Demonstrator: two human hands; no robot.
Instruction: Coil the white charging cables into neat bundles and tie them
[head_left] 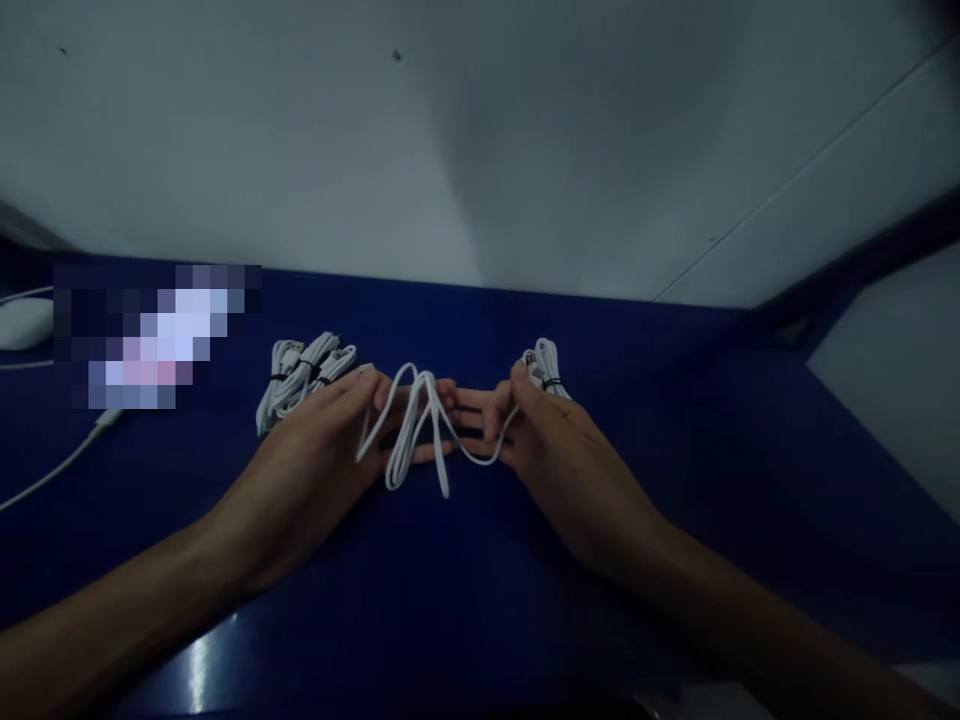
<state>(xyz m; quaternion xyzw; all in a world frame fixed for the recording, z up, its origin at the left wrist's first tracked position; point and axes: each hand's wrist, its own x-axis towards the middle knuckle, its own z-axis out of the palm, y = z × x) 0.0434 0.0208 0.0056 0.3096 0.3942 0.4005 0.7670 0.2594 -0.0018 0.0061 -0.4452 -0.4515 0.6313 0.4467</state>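
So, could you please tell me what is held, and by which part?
A white cable: the left hand holds its loops, the right hand the single strand running from them. Whether either hand grips an end is unclear.

A white cable [437,435] — slack, loosely looped — droops over the blue table [450,610].

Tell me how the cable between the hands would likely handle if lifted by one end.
The cable will probably flop: a strand sags beside the right hand. It is likely light, since it looks thin. No tie shows around its loops, so they may spread or tangle, unlike the tied bundles.
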